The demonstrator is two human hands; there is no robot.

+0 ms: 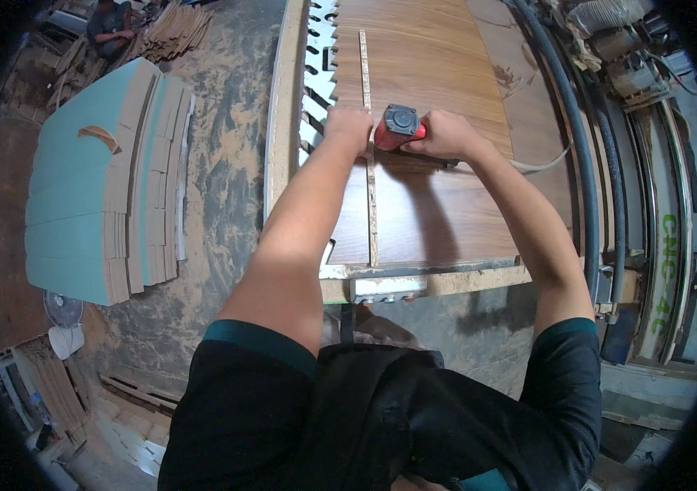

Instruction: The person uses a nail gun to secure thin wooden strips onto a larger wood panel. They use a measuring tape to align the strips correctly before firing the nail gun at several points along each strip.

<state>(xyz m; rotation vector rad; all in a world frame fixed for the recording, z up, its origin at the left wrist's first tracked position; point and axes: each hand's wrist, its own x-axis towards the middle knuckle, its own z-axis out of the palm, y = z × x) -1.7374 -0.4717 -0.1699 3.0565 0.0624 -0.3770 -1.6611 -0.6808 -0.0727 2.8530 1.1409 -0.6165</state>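
My right hand [446, 135] is wrapped round the handle of a red and black nail gun [401, 121], its nose pointing down at a narrow wooden strip [372, 213]. The strip runs lengthwise over a brown wood-grain board [438, 41]. My left hand [350, 129] is closed on the strip just left of the nail gun, fingers mostly out of sight. The nail gun's tip is hidden beneath its body. From the tool's handle side a pale air hose [541, 166] trails to the right.
A toothed white rack [316, 61] edges the work table on the left. Beyond it, stacked green-faced panels [78, 180] stand on the dusty floor. Dark thick hoses [565, 106] and a metal rail [676, 237] line the right. A person [111, 29] sits far left beside wood pieces.
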